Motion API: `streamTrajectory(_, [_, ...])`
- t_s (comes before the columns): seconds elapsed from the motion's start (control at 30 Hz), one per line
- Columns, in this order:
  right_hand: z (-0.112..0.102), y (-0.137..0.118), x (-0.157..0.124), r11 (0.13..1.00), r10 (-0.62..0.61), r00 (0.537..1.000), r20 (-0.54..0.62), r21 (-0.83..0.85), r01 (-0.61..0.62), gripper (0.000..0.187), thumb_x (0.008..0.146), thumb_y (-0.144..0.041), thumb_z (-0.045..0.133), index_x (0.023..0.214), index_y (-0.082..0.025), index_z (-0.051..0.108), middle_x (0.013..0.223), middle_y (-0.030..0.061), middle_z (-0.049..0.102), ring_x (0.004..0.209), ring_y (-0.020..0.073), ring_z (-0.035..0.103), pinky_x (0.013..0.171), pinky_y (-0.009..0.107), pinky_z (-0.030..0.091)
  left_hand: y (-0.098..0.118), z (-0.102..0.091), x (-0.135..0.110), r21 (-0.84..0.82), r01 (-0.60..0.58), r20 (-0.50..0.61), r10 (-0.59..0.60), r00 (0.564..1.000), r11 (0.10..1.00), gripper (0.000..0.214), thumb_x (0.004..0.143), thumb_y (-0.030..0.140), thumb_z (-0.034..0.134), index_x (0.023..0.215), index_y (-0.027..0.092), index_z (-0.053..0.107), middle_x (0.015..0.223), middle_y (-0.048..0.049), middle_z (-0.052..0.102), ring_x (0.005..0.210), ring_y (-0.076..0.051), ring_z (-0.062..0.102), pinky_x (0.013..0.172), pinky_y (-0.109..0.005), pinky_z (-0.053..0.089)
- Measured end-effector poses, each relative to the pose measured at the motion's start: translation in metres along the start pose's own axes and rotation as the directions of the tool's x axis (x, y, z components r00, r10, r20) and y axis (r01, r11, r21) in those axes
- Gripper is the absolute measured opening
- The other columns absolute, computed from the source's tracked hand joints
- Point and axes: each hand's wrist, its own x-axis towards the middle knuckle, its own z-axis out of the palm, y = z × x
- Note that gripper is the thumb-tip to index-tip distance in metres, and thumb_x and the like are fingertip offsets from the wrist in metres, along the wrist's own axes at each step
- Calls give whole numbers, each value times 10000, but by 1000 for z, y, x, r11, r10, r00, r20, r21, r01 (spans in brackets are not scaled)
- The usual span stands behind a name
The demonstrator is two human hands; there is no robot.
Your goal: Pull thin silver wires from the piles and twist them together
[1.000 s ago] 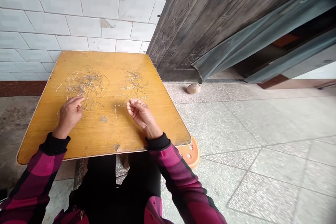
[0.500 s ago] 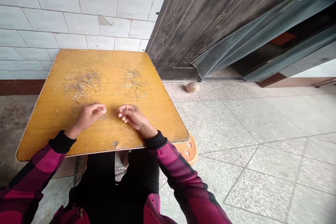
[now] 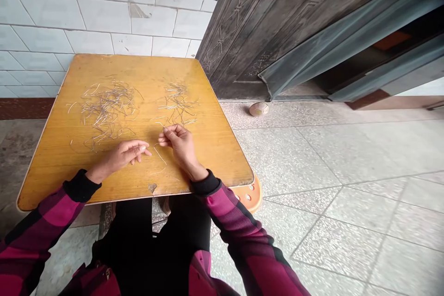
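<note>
Well, pinching a thin bent wire point(image 3: 160, 157) in the closed fingertips of the right hand point(image 3: 178, 144), likely to keep it from slipping away. Resting the left hand point(image 3: 123, 156) open and nearly flat on the yellow wooden counter point(image 3: 45, 171), with its fingers pointing at the wire, maybe to help steady it. Leaving two messy piles of thin wire bits past the hands, a bigger pile point(image 3: 107, 106) past the left hand and a smaller pile point(image 3: 178, 104) just past the right hand. Showing only a few loose wires between the hands and the piles. Catching a white tile wall point(image 3: 104, 14) beyond the counter, a dark metal door point(image 3: 263, 32) off to the right, and an orange plastic stool point(image 3: 250, 196) poking out by the counter's near corner, right of the right hand.
</note>
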Motion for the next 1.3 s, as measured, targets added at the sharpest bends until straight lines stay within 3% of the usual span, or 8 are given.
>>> streamTrajectory(0.37, [11,-10,-12,943,-291,952,-100,138,303,198,797,-376,729,863,-271,574,852,-22,712,782,127,691,792,298,570,9,12,-5,-288,389,275,-313,909,875,327,813,375,653,1045,145,644,1041,-158,736,526,-75,479,438,-214,319])
streamTrajectory(0.57, [-8,-16,-30,935,-356,934,29,-3,356,148,769,-372,765,798,-279,653,826,-4,710,837,173,684,880,387,550,7,4,-4,-320,365,136,-339,931,874,312,755,349,685,994,151,657,894,-112,748,472,-53,405,434,-209,267])
streamTrajectory(0.7, [-48,-26,-45,913,-262,908,328,-221,344,102,773,-345,761,706,-280,720,910,38,734,949,227,671,948,455,507,3,-6,-2,-215,189,-103,-214,971,958,309,738,360,699,957,148,645,854,-97,753,475,-64,438,429,-204,307])
streamTrajectory(0.8, [-68,-37,-46,892,-126,847,517,-314,324,124,851,-351,669,789,-287,755,971,43,741,934,223,677,874,433,526,2,-9,-1,-82,91,-165,-103,981,993,275,776,364,663,948,150,656,834,-88,760,485,-79,479,432,-206,344])
streamTrajectory(0.93, [-57,-48,-32,795,-171,877,450,-463,392,140,894,-280,620,964,-284,741,1049,35,723,1016,183,653,924,360,489,2,-4,3,106,16,-96,-6,995,994,228,813,335,616,926,155,700,796,-63,763,510,-100,544,473,-221,410])
streamTrajectory(1.03, [-32,-41,-19,730,-82,849,521,-549,407,191,818,-317,715,988,-231,727,934,37,729,792,148,662,698,266,519,0,0,6,205,-48,-105,71,992,978,201,824,314,614,916,167,717,784,-44,762,566,-120,604,512,-229,447])
streamTrajectory(1.13, [-14,-23,-8,779,51,828,558,-540,317,153,873,-320,626,888,-188,702,705,-10,678,541,80,599,533,202,476,-5,1,7,329,-112,-179,178,967,938,170,828,301,633,890,173,725,776,-37,754,626,-135,637,559,-235,473])
streamTrajectory(1.3, [-13,-2,-2,876,131,896,424,-472,95,166,815,-333,651,786,-170,643,629,-24,636,477,63,562,434,165,436,-11,-2,5,573,-238,-209,421,883,784,131,857,252,638,918,166,715,774,-51,730,656,-144,642,612,-259,491])
